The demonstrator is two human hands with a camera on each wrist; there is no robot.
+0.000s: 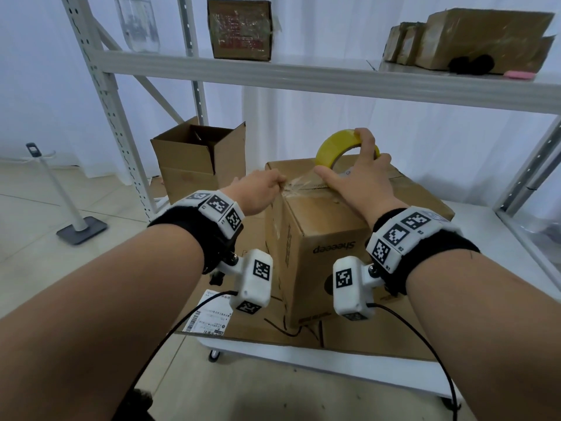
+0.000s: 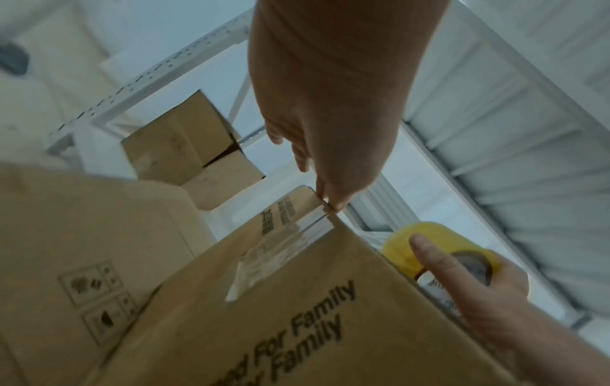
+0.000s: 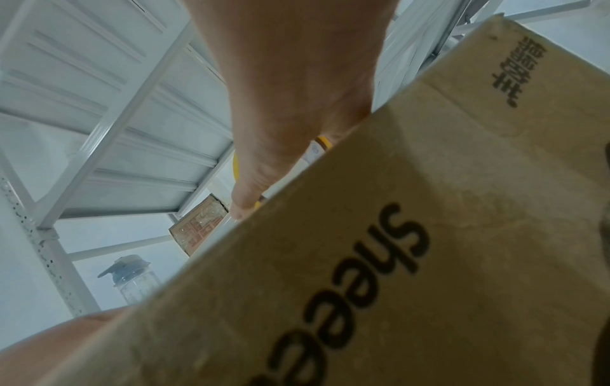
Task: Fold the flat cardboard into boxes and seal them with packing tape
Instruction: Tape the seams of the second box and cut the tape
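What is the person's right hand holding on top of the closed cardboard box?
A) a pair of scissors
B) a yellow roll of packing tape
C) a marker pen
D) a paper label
B: the right hand grips a yellow tape roll standing on the closed box, while the left hand pinches the tape end at the box's top edge.

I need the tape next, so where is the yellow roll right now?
In the head view the yellow tape roll stands on top of the closed box, right of centre, gripped by the right hand.
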